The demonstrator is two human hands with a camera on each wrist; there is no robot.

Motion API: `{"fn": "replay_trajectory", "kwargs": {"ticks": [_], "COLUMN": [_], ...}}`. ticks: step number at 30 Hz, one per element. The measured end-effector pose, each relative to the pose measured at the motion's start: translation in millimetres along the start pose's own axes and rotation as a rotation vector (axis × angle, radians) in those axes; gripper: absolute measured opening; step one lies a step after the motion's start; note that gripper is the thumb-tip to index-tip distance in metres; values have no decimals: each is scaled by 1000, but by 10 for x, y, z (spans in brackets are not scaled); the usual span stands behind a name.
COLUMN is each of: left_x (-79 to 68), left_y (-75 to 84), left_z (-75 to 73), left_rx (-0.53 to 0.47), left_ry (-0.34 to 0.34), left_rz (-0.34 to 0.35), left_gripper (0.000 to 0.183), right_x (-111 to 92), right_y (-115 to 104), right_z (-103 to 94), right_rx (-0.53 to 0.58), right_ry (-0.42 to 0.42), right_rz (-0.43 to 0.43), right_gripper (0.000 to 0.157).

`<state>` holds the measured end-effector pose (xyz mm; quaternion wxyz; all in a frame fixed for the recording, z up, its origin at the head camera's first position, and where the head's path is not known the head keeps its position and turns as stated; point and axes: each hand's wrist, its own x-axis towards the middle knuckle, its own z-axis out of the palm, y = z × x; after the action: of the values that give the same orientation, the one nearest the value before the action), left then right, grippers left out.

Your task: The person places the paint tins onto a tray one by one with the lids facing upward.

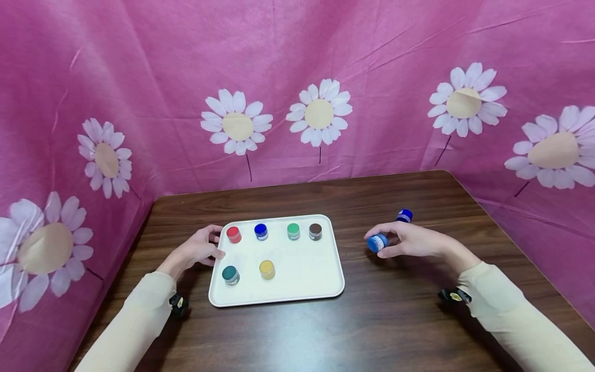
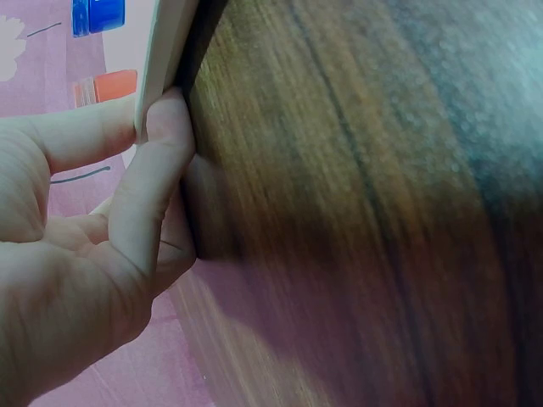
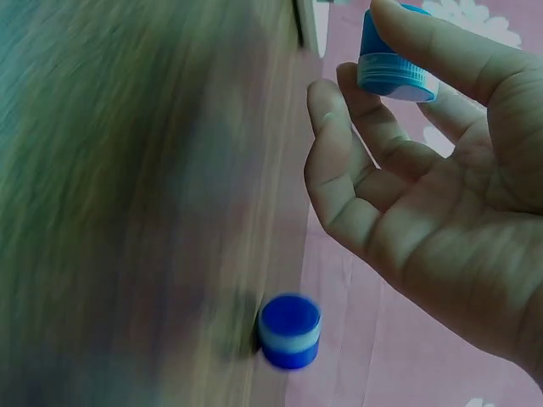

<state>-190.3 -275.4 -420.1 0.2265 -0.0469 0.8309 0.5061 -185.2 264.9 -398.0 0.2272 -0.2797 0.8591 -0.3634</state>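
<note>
My left hand (image 1: 199,246) pinches the left edge of a white tray (image 1: 307,271); in the left wrist view its fingers (image 2: 140,199) curl at the rim. Between thumb and fingers, my right hand (image 1: 411,240) holds a small light blue paint jar (image 1: 377,242) over the table, right of the tray. Behind that hand, a dark blue paint jar (image 1: 404,215) stands on the table. Along the tray's back row are red (image 1: 234,235), blue (image 1: 261,232), green (image 1: 293,231) and brown (image 1: 315,232) jars. A dark teal jar (image 1: 230,275) and a yellow jar (image 1: 267,269) stand in the front row.
The dark wooden table (image 1: 297,336) reaches to a pink cloth (image 1: 279,46) with white daisies, which hangs behind it and on both sides. Between the tray and the right hand lies a stretch of bare wood.
</note>
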Motion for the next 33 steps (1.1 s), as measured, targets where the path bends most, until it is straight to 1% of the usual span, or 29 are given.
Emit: {"fn": "replay_trajectory", "kwargs": {"ticks": [4, 7, 15, 19, 23, 26, 33], "left_x": [-8, -13, 6, 5, 8, 12, 15], "left_y": [0, 2, -4, -8, -12, -13, -3], "left_z": [1, 1, -5, 2, 4, 2, -5], "left_rx": [0, -2, -6, -7, -6, -2, 2], "left_ry": [-1, 1, 6, 7, 6, 9, 9], "left_rz": [6, 5, -1, 1, 0, -4, -8], "left_gripper": [77, 77, 76, 76, 77, 76, 76], "right_x": [106, 193, 452, 581, 689, 766, 931], "right_y": [-47, -76, -227, -319, -420, -491, -577], "right_z": [29, 59, 185, 279, 369, 428, 554], "right_rx": [-30, -27, 10, 61, 91, 79, 55], "right_ry": [-15, -29, -74, -112, -155, -176, -211], "right_rz": [-34, -46, -42, -51, -82, -117, -205], "right_gripper": [47, 48, 48, 50, 50, 50, 47]}}
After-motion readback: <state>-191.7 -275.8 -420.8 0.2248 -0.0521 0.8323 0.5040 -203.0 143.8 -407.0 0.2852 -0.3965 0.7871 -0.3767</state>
